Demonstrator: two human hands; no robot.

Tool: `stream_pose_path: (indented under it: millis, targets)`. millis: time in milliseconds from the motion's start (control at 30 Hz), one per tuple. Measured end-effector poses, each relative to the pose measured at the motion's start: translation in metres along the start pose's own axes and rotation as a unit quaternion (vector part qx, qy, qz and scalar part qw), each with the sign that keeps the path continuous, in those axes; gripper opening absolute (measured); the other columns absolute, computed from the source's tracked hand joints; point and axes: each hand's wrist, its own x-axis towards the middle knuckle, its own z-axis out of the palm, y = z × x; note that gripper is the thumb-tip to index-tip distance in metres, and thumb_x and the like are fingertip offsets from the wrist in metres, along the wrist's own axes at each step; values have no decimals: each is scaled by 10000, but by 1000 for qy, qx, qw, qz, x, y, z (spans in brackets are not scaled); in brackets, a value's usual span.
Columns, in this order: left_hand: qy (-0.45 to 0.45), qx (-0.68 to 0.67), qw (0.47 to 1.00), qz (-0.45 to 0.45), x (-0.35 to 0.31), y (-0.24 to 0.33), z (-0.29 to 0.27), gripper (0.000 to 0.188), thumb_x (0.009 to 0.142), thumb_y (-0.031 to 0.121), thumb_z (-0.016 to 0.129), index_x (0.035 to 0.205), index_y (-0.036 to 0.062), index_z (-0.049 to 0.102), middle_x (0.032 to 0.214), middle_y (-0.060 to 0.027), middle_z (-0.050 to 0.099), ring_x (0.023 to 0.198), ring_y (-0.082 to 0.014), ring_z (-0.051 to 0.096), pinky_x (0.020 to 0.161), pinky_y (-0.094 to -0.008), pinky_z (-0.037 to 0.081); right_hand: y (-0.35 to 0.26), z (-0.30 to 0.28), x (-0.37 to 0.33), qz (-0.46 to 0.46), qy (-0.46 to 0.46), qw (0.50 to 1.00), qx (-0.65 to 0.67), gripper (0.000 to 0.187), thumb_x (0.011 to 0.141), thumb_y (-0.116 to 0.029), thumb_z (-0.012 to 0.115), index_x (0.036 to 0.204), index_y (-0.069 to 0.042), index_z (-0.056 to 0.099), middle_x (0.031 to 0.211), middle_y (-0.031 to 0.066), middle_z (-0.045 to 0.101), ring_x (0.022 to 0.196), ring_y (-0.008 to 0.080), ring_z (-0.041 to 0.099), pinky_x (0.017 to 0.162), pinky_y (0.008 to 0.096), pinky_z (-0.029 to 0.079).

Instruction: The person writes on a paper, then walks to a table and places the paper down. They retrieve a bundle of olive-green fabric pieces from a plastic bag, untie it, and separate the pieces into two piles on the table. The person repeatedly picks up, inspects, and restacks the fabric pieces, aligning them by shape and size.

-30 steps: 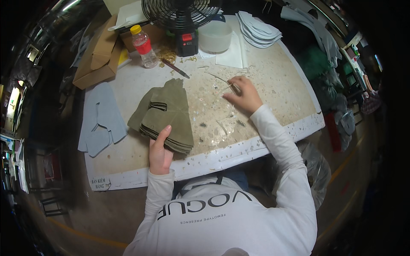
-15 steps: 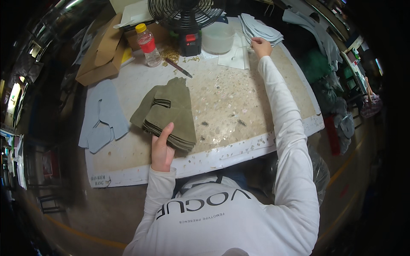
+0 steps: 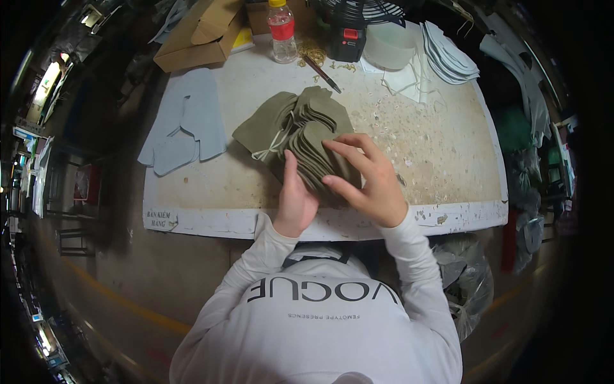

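Observation:
A thick stack of olive cut pieces (image 3: 313, 144), suede-like and fanned at the edges, is between my two hands over the front middle of the table. My left hand (image 3: 298, 201) grips it from below, thumb up along the near edge, the other fingers hidden beneath. My right hand (image 3: 371, 176) is at the right side, with the thumb and forefinger bent onto the layered edges. A pale cord (image 3: 276, 144) lies across the stack's left part, its loose loops sticking out at the left.
Light blue cut pieces (image 3: 185, 125) lie at left, another pale stack (image 3: 448, 54) at the back right. Along the back stand a cardboard box (image 3: 198, 38), a yellow-capped bottle (image 3: 282, 35), a black fan (image 3: 348, 38) and a translucent tub (image 3: 390, 46). A pen-like tool (image 3: 322, 73) lies before them.
My right hand has come back from the far right of the table to the olive stack. The pale cord now shows on the stack, whose layers are more fanned. The whole view has shifted.

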Motion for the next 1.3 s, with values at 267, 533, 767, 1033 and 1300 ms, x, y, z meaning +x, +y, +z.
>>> stream_pose_path:
  millis: [267,533,767,1033,1300]
  targets:
    - [11,-42,998,-37,-10,-26,-4,628,1050,517,238,1470,57,322,1438,-94,448,1329,-217,433,1123,-386,338,13,14,-27,72,99,992,-22,414,780,-209,770,1157,-72,667,1031,110,645,871,284,661,729,339,532]
    - [27,10,999,-16,-11,-32,0,645,1048,528,219,1489,64,294,1491,-87,394,1388,-221,363,1150,-384,294,12,29,-32,81,151,983,-63,359,822,-184,729,1160,-79,664,1038,100,664,827,274,673,678,334,540]
    - [11,-39,999,1,-10,-31,-6,624,1049,510,247,1457,47,335,1449,-96,439,1341,-220,411,1138,-372,304,3,25,-31,52,98,987,-117,534,745,-286,792,1213,-82,637,1088,100,624,899,277,658,705,340,541]
    - [20,67,997,13,-13,-39,-12,460,990,142,510,1417,28,384,1399,-101,484,1303,-237,461,1111,-392,353,31,18,-39,153,173,973,1,336,923,-97,627,1254,-39,625,988,150,711,814,244,692,727,305,538]
    - [66,-47,996,-36,-13,-38,-19,474,903,-24,471,1372,21,422,1361,-105,501,1276,-255,478,1094,-432,374,78,-19,-70,345,354,849,187,365,981,-95,567,1332,6,550,1140,109,653,917,97,613,800,239,495]
